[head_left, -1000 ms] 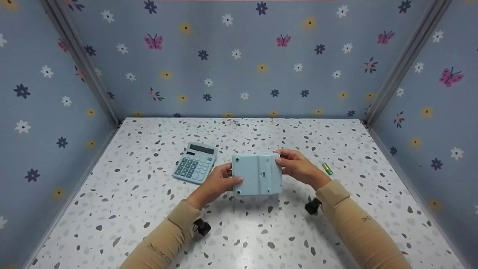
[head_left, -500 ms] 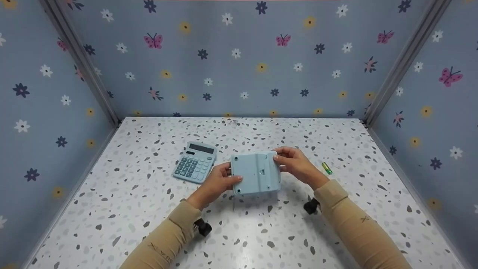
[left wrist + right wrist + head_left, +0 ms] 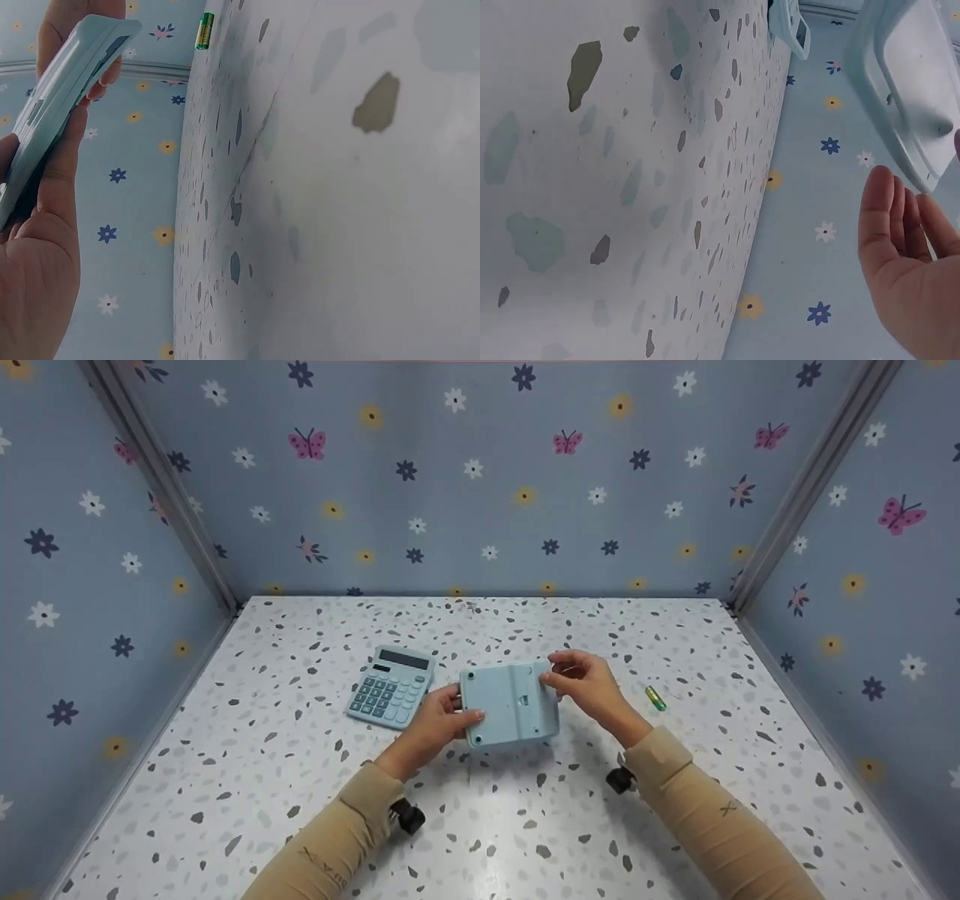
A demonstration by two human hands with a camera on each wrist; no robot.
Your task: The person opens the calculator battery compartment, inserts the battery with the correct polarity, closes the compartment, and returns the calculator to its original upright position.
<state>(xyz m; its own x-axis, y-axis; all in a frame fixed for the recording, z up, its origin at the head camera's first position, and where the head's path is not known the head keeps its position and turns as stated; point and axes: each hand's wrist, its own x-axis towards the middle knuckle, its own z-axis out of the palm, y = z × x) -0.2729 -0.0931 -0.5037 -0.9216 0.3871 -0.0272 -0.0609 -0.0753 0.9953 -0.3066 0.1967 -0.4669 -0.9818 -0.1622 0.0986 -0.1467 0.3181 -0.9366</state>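
Note:
A light blue calculator [image 3: 495, 705] is held above the table with its back toward the head camera, showing small dark feet and a raised band. My left hand [image 3: 439, 724] grips its left edge, thumb on the back and fingers underneath. At the upper right corner, my right hand [image 3: 592, 690] has its thumb over the back; in the right wrist view its fingers [image 3: 877, 210] are loosely bent and mostly apart from the edge. The keys of this calculator are hidden. A second light blue calculator [image 3: 391, 688] lies face up on the table, just beyond my left hand.
One green and yellow battery [image 3: 655, 697], perhaps a pair, lies on the table to the right of my right hand. The speckled white table [image 3: 480, 825] is bounded by flower-patterned panels [image 3: 480, 510] at the back and both sides.
The held calculator has shifted slightly left and tilted a little. My right hand has moved left and up slightly, its fingers loosening from the corner. The left hand keeps its grip.

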